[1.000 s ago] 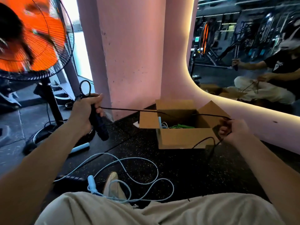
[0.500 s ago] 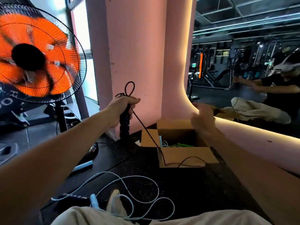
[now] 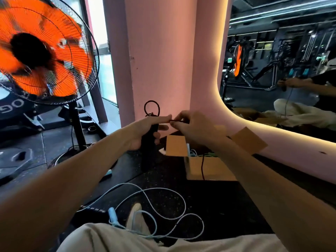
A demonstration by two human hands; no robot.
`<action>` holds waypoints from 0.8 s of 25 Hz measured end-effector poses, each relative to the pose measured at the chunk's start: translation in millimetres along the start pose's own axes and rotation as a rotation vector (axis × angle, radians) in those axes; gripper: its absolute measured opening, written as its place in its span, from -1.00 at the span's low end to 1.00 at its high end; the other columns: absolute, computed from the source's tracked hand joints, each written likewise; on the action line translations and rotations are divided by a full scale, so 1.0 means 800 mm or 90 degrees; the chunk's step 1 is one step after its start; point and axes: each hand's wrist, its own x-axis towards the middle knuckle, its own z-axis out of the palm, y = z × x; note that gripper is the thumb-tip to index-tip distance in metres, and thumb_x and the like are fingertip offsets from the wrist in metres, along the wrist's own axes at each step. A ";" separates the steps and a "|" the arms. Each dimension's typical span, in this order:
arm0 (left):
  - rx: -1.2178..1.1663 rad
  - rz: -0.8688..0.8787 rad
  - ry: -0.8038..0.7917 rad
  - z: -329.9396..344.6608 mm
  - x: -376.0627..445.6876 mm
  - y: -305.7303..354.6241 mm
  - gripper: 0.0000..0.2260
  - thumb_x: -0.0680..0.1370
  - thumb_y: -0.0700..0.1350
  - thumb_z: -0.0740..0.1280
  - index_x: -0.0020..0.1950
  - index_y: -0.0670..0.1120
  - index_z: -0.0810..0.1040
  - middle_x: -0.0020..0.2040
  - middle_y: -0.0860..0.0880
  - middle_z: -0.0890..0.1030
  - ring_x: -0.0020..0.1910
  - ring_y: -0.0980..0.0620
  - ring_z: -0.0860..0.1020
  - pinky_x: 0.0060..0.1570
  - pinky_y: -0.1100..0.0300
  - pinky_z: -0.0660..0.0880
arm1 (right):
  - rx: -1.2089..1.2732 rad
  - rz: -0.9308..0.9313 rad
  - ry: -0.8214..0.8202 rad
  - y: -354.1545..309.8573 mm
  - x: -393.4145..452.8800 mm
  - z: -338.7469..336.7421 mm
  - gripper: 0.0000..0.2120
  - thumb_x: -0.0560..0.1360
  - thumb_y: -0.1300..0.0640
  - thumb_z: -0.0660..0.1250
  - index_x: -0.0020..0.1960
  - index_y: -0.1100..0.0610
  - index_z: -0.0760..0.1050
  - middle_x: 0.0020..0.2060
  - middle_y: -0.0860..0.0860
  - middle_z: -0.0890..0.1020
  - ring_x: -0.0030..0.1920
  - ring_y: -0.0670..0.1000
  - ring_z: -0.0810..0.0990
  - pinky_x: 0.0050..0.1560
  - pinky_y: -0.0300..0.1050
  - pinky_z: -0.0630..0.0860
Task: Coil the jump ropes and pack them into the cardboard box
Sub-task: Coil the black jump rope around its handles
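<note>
Since a moment ago the right hand [image 3: 192, 128] has swung in to pinch the black rope [image 3: 202, 166] at 3 o'clock of the left hand [image 3: 145, 131] gripping its handles, another coil forming above the cardboard box [image 3: 209, 170].

Both hands [image 3: 145, 131] [image 3: 192, 127] hold black jump rope [image 3: 151, 108] above box [image 3: 209, 168]

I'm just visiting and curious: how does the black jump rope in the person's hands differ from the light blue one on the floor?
The black jump rope is held up: the left hand grips its handle and the right hand pinches its cord. The light blue jump rope lies untouched on the floor. The black cord hangs down in front of the cardboard box; the blue one sprawls in loose loops. Neither is packed yet.
</note>
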 end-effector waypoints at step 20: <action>-0.250 -0.053 -0.203 0.018 0.103 -0.188 -0.68 0.48 -0.18 0.36 -0.38 -0.04 0.28 -0.52 0.04 0.26 -0.59 0.11 0.22 -0.52 0.22 0.29 | 0.001 0.035 0.132 0.192 0.042 0.067 -0.83 0.66 0.10 0.27 -0.10 0.11 0.49 -0.28 -0.06 0.55 -0.21 -0.03 0.58 -0.21 -0.04 0.54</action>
